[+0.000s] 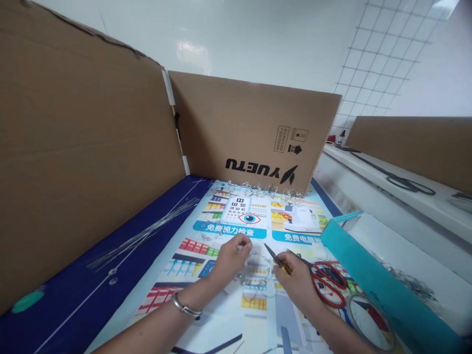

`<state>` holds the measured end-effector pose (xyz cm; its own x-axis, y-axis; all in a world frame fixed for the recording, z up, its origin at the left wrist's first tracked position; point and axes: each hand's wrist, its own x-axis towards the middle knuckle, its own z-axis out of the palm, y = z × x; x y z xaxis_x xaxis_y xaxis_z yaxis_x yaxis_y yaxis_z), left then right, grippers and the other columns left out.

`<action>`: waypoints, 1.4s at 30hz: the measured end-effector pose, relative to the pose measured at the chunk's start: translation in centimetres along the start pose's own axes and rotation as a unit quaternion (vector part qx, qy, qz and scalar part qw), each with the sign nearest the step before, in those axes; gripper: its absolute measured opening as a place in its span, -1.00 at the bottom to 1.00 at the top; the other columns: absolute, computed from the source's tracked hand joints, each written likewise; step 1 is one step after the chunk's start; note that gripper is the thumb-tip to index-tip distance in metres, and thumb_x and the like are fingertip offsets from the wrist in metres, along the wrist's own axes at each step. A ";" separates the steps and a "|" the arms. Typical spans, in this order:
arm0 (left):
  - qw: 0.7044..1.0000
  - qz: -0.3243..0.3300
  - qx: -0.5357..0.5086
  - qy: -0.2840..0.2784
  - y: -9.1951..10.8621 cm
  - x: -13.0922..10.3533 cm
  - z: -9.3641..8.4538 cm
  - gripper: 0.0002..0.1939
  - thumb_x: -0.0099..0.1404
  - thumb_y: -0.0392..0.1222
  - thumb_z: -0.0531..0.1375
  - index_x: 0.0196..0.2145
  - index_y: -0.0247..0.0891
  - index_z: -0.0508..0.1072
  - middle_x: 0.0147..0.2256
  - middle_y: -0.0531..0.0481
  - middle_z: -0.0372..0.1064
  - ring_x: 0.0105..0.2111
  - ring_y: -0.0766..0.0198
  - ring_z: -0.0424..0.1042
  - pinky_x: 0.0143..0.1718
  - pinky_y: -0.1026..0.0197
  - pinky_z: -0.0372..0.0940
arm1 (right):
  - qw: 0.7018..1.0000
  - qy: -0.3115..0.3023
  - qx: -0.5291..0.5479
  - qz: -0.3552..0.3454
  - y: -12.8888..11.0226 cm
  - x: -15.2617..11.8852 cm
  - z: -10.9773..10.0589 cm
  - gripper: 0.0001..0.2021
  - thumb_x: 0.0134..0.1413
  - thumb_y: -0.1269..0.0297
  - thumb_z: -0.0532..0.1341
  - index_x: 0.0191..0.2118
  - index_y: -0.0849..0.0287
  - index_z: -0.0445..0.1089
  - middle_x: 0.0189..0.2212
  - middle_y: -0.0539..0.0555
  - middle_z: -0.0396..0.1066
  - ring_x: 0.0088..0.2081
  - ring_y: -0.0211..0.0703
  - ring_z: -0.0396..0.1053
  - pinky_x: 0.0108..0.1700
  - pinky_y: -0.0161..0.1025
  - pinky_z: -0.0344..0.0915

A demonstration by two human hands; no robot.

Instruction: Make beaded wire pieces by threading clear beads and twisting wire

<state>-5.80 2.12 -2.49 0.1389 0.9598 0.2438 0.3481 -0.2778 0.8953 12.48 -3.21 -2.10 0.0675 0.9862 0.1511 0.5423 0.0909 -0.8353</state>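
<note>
My left hand, with a silver bangle on its wrist, is closed in a pinch; what sits between its fingertips is too small to make out. In my right hand is a pair of pliers, dark jaws pointing up and left, a bit of yellow handle showing. Thin clear and wiry pieces lie on the printed sheet between and below both hands. Scissors with red handles rest just right of my right hand, their blades partly behind it.
A teal-sided box with a tangle of wire pieces stands right. A tape roll lies before it. Long thin rods lie left. Cardboard walls enclose the back and left, small wiry pieces along the back one.
</note>
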 end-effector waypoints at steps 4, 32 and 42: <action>1.000 0.009 0.010 -0.008 -0.1 0.1 0.1 -0.91 0.15 -0.24 0.01 -0.46 -0.24 0.29 -0.49 0.10 0.28 -0.43 0.32 0.28 -0.40 0.33 0.15 | 0.999 0.024 0.027 0.008 0.5 0.3 0.0 -0.89 -0.06 0.24 0.12 -0.39 0.14 0.31 -0.51 -0.04 0.31 -0.47 -0.24 0.24 -0.43 -0.35 0.18; 0.984 0.124 0.118 -0.056 0.2 -0.3 -0.1 -0.83 0.10 -0.37 -0.05 -0.43 -0.22 0.31 -0.46 0.05 0.30 -0.38 0.25 0.27 -0.29 0.22 0.14 | 0.998 0.045 0.034 -0.026 1.2 0.5 0.0 -0.85 -0.04 0.28 0.09 -0.33 0.14 0.37 -0.44 -0.01 0.34 -0.44 -0.24 0.28 -0.41 -0.35 0.21; 0.956 0.197 0.199 -0.084 0.3 -0.6 0.2 -0.80 0.15 -0.37 -0.01 -0.32 -0.21 0.36 -0.40 -0.01 0.34 -0.31 0.20 0.28 -0.18 0.13 0.12 | 0.998 0.030 0.036 -0.045 0.8 0.4 -0.2 -0.83 -0.05 0.32 0.08 -0.32 0.15 0.37 -0.43 0.00 0.35 -0.41 -0.24 0.29 -0.37 -0.34 0.23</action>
<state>-5.61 1.41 -2.42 0.4670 0.7674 0.4394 0.5585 -0.6412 0.5263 13.11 -2.73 -2.56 0.0735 0.9636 0.2570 0.4867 0.1902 -0.8526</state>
